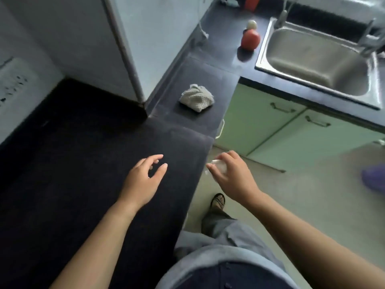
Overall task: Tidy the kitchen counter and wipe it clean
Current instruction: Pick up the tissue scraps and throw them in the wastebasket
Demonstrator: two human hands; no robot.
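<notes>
A dark L-shaped kitchen counter (87, 155) runs from the near left to the far right. A crumpled white cloth (196, 98) lies on its narrow stretch beside a pale wall corner. My left hand (143, 178) hovers over the counter near its front edge, fingers apart and holding nothing. My right hand (231, 174) is just past the counter's edge, above the floor, closed around a small white object (218, 164) that is mostly hidden by the fingers.
A steel sink (270, 59) with a tap is set into the counter at the far right. A red bottle (250, 39) with a pale cap stands left of it. Green cabinet doors (270, 130) sit below. A purple object (374, 179) lies on the floor.
</notes>
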